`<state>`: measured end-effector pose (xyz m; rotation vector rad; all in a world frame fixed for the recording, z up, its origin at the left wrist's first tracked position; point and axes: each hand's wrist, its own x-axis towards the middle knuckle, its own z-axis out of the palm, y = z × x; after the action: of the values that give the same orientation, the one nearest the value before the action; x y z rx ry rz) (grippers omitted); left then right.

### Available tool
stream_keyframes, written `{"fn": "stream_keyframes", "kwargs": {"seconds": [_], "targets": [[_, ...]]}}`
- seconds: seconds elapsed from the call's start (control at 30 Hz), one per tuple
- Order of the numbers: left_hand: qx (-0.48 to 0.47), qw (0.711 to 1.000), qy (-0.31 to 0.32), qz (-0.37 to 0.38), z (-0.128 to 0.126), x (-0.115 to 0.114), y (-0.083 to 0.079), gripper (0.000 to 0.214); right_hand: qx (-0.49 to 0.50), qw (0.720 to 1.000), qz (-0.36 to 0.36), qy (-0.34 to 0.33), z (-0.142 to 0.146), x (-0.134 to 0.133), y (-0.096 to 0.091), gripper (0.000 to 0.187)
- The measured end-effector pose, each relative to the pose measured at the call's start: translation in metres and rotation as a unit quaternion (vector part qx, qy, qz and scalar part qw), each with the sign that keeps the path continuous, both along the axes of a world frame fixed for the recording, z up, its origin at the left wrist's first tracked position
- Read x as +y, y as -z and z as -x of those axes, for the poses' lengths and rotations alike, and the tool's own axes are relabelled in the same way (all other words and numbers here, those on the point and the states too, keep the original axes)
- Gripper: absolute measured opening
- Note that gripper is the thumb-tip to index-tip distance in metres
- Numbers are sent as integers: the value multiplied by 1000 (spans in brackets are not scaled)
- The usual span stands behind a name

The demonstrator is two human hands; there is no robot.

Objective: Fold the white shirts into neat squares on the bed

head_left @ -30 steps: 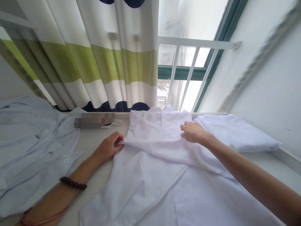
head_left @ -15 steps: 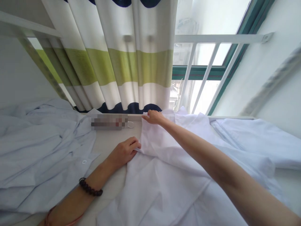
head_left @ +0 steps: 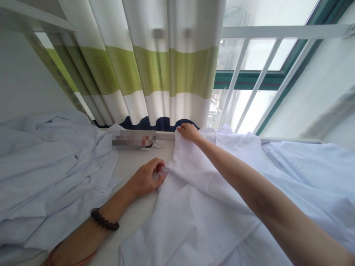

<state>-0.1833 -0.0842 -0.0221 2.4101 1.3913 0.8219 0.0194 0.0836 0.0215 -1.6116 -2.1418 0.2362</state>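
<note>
A white garment (head_left: 205, 207) lies spread and loosely creased over the white surface in front of me. My left hand (head_left: 148, 175), with a dark beaded bracelet at the wrist, pinches the garment's left edge between thumb and fingers, drawing up a small fold. Farther back, my right hand (head_left: 189, 132) is closed on the garment's upper left corner, close to the back ledge. That arm crosses over the cloth from the lower right. Between the two hands the edge runs slightly slack. Parts of the cloth are hidden under my right forearm.
Another rumpled white garment (head_left: 55, 177) with a button lies at the left. Folded white cloth (head_left: 302, 162) is at the right. A blurred-out flat item (head_left: 133, 140) with a white loop rests by the back ledge. Behind are a striped curtain (head_left: 155, 70) and a white railing (head_left: 277, 31).
The view has shifted a little. My left hand's thumb and fingers now form a more visible pinch, pulling the garment's edge up into a point. My right hand keeps hold of the corner.
</note>
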Motion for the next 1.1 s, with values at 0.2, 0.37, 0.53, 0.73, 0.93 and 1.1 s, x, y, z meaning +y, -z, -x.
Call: {"fn": "stream_keyframes", "kwargs": {"seconds": [0.2, 0.37, 0.53, 0.73, 0.93, 1.1], "targets": [[23, 999, -43, -11, -6, 6, 2, 18, -12, 999, -38, -19, 5, -5, -3, 39], [11, 999, 42, -32, 0, 8, -2, 9, -38, 997, -64, -11, 6, -5, -7, 37], [4, 997, 60, -43, 12, 10, -5, 15, -65, 996, -67, -6, 9, -1, -2, 36], [4, 999, 17, -36, 25, 16, -3, 14, -72, 995, -70, -9, 18, 4, 5, 37], [53, 997, -15, -57, 27, 20, 0, 16, -91, 980, -166, -66, 7, -20, 9, 39], [100, 992, -24, -79, 23, 19, -1, 12, -171, 953, -200, -150, -14, -29, 26, 41]]}}
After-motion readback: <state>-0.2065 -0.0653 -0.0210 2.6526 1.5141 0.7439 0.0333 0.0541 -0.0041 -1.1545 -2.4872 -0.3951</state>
